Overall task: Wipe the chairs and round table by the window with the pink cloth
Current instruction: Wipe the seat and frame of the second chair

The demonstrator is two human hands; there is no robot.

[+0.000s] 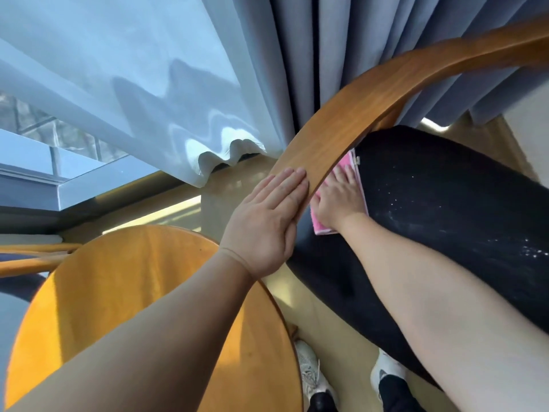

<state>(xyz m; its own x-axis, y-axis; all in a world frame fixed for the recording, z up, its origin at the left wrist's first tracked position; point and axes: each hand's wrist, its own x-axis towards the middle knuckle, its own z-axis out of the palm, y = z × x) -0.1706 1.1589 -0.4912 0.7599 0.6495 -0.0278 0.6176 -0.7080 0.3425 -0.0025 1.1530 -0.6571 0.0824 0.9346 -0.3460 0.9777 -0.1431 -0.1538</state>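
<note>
One chair at far left: only its wooden rails (pixel 32 261) show, running in from the picture's edge and ending behind the table.
Window (pixel 38 123): upper left, with its grey sill (pixel 89 185) below it.
Sheer curtain (pixel 133 69): white, hanging over most of the window, its hem bunched just above the floor.
Round table (pixel 133 292): orange wood, lower left, partly sunlit; the left forearm crosses over it and hides a wide strip of the top.
Left hand (pixel 267 221): flat, fingers straight and held together, palm and fingers pressed on the outer face of the near chair's curved wooden rail; it holds nothing.
Curved wooden rail (pixel 341 120): sweeps from centre up to the top right corner; it stands in front of the right hand's fingertips and part of the cloth.
Grey curtain (pixel 326 40): heavy folds behind the rail.
Pink cloth (pixel 322 228): lies on the near chair's dark seat just inside the rail, under the right hand, edges showing above and below it.
Right hand (pixel 335 200): spread flat, palm down, pressing the cloth onto the seat; its fingertips are cut off from view by the rail.
Dark seat cushion (pixel 445 203): black, right of centre, with white specks (pixel 528 251) near its right end; the right forearm lies across it.
Shoes (pixel 312 373): two light ones on the pale floor (pixel 341 322) at the bottom, between table and chair.
</note>
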